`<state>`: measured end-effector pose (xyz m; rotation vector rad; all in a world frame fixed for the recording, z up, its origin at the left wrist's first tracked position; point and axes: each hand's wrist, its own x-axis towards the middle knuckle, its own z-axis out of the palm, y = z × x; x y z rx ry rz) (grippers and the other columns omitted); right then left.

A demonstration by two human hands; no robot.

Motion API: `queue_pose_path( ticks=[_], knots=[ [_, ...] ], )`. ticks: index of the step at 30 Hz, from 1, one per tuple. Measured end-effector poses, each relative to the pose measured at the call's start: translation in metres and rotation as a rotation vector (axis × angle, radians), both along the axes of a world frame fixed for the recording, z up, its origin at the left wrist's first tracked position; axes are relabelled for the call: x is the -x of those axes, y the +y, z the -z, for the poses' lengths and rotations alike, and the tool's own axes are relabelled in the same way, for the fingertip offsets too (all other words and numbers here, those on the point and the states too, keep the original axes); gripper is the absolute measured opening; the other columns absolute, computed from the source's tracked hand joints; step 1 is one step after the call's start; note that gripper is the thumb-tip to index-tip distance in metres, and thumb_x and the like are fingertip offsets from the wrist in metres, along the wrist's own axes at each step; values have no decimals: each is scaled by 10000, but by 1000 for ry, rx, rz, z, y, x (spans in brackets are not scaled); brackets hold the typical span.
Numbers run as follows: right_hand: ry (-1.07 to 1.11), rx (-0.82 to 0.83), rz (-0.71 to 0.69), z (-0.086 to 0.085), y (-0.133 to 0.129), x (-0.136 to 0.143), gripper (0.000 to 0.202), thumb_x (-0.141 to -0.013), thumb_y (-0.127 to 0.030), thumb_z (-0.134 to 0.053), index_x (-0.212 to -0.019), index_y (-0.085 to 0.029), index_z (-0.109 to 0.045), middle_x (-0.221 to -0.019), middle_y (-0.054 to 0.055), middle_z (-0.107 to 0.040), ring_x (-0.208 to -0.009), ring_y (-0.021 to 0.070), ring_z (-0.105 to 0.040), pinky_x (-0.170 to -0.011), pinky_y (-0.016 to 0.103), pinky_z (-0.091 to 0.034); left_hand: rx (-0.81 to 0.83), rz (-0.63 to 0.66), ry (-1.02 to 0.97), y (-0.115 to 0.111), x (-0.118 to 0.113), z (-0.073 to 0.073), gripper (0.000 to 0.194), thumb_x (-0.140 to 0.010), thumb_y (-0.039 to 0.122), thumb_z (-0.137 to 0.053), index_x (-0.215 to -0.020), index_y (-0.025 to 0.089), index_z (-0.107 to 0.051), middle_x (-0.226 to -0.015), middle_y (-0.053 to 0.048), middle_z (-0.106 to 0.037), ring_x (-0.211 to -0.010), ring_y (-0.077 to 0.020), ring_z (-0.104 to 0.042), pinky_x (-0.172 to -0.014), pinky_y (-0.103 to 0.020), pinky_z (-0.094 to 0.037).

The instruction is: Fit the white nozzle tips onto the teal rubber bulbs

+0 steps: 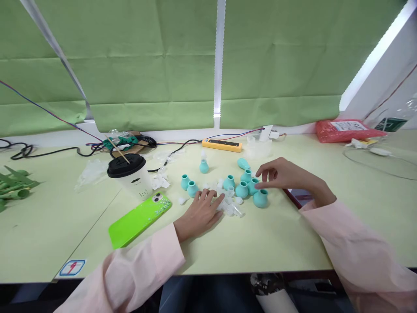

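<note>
Several small teal bulb-shaped pieces with open tops (260, 198) stand on the pale green table. My left hand (201, 213) rests palm down with its fingers apart, at the left edge of a pile of clear and white plastic bits (232, 207). My right hand (278, 174) hovers at the right side of the teal group, thumb and fingers apart, with nothing visible between them. A teal piece with a clear top (203, 166) stands upright farther back. Another teal piece (243, 164) lies on its side behind the group.
At the left are a green phone (140, 219) and a white cup with a black lid (135, 182). A yellow power strip (222, 145) lies at the back. A red package (347, 131) sits back right, and a dark-edged object (301, 196) lies under my right wrist.
</note>
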<state>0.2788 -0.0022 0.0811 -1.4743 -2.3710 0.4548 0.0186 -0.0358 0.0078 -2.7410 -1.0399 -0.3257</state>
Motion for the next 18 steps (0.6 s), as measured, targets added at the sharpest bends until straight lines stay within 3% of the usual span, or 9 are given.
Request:
queue_pose_path(
  ticks=[4, 6, 8, 10, 12, 18],
  knots=[
    [138, -158, 169, 5, 31, -3, 375, -738, -441, -440, -1045, -240, -515, -940, 45, -584, -719, 149, -554, -646, 269, -451, 2, 15, -26, -1, 1, -2, 394, -832, 309, -266, -1193, 170, -334, -1040, -124, -418, -929, -245, -363, -758, -404, -330],
    [70, -44, 180, 12, 50, -3, 397, -736, -423, -457, -1094, -255, -486, -1056, 67, -534, -793, 173, -551, -675, 289, -458, 6, 24, -37, 0, 2, -2, 379, -830, 298, -272, -1180, 177, -351, -1038, -122, -417, -935, -247, -358, -755, -404, -332],
    [51, 171, 234, 21, 65, -3, 428, -723, -430, -475, -1113, -256, -469, -1103, 93, -498, -804, 191, -554, -580, 271, -480, 9, 28, -48, 0, 2, -1, 362, -824, 282, -289, -1162, 182, -371, -1033, -120, -418, -938, -248, -356, -754, -406, -334],
    [93, 320, 245, 31, 77, -3, 447, -697, -421, -514, -1106, -249, -463, -1025, 99, -538, -731, 178, -570, -506, 253, -482, 7, 29, -57, 0, 3, -1, 351, -815, 267, -312, -1148, 183, -386, -1033, -120, -417, -942, -250, -354, -754, -408, -335],
    [118, 345, 238, 39, 84, -1, 433, -685, -402, -536, -1079, -235, -471, -877, 79, -588, -606, 143, -575, -472, 241, -476, 4, 30, -62, 1, 3, 0, 345, -806, 255, -330, -1138, 185, -394, -1040, -120, -414, -946, -251, -353, -753, -409, -338],
    [209, 190, 279, 55, 91, 9, 282, -619, -235, -592, -891, -206, -525, -591, -12, -564, -416, 91, -498, -421, 212, -429, -7, 31, -64, 1, 2, 1, 331, -798, 237, -339, -1114, 180, -417, -1034, -118, -424, -943, -253, -358, -743, -406, -346]
  ],
)
